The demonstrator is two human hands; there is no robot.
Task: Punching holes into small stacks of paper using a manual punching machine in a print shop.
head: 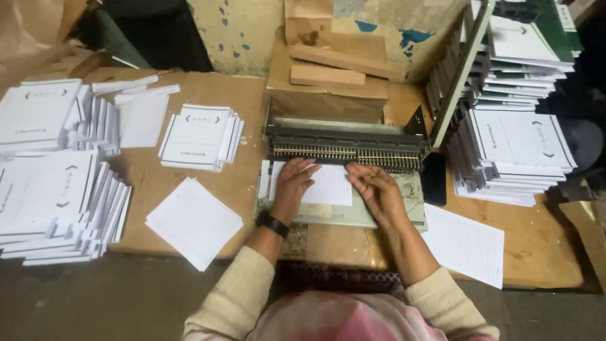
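Step in hand: feeding. The left hand [293, 183] and right hand [375, 186] press flat, fingers spread (gripping nothing), on the ruled sheet stack [328, 184] against the punching machine [344, 148] comb. Next likely requires square alignment.

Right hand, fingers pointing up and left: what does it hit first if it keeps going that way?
Most likely the toothed comb of the binding machine: the right hand rests on the lined sheets, fingers just short of it. Depth is unclear.

Left hand [294, 180] flat, fingers [305, 169] extended forward; right hand [374, 184] palm-down, fingers [356, 172] spread.
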